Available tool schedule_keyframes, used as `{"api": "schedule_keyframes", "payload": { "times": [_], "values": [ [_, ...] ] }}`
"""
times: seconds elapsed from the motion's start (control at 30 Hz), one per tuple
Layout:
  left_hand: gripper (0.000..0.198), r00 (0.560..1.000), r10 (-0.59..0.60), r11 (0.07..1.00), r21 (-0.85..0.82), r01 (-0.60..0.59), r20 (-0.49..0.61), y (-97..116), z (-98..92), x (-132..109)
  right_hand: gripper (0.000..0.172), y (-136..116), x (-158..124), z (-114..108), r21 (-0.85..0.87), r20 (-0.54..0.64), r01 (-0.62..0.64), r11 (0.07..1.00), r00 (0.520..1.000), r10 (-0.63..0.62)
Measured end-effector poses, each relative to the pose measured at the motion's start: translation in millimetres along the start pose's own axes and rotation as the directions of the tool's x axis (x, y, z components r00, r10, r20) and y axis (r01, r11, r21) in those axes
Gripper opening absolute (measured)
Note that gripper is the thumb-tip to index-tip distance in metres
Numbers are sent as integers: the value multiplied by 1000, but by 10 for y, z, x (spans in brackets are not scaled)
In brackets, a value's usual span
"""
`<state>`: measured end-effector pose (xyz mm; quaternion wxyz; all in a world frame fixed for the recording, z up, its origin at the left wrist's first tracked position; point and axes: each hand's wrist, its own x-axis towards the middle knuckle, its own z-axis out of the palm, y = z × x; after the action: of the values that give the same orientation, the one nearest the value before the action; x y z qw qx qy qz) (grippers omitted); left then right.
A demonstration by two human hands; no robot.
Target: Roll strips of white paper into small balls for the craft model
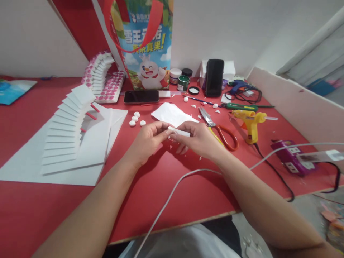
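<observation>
Both my hands meet over the middle of the red table (166,186). My left hand (149,138) and my right hand (197,138) pinch the two ends of a small white foam stick (179,132), held level just above the tabletop. White crumbs lie under the hands. Several small white foam discs (135,119) sit a little to the left of my left hand. A sheet of white paper (172,114) lies just behind my fingers.
A white foam spiral staircase model (70,132) stands at left on white boards. Red-handled scissors (219,127), a yellow glue gun (249,123), a purple power strip (291,157) and cables lie at right. A phone (141,96), paint jars (183,81) and a printed bag (145,46) are behind.
</observation>
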<state>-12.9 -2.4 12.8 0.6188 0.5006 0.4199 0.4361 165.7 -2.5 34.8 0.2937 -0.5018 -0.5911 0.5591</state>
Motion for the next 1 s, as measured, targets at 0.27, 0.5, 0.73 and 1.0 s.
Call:
{"api": "schedule_keyframes", "payload": {
  "times": [0.27,0.5,0.73,1.0],
  "values": [
    [32,996,-90,988,-126,87,-22,-30,11,8,14,43,-41,48,-696,-65,214,685,932,-357],
    [28,994,-97,987,-132,89,-51,-18,-37,28,37,-3,80,-45,258,87,-186,948,982,169],
    [14,996,-80,996,-37,79,-33,14,5,10,32,33,125,-78,499,269,-369,784,926,265],
    [20,996,-63,998,23,65,-64,-10,-2,14,26,16,104,-59,513,330,-431,742,898,293]
  ]
}}
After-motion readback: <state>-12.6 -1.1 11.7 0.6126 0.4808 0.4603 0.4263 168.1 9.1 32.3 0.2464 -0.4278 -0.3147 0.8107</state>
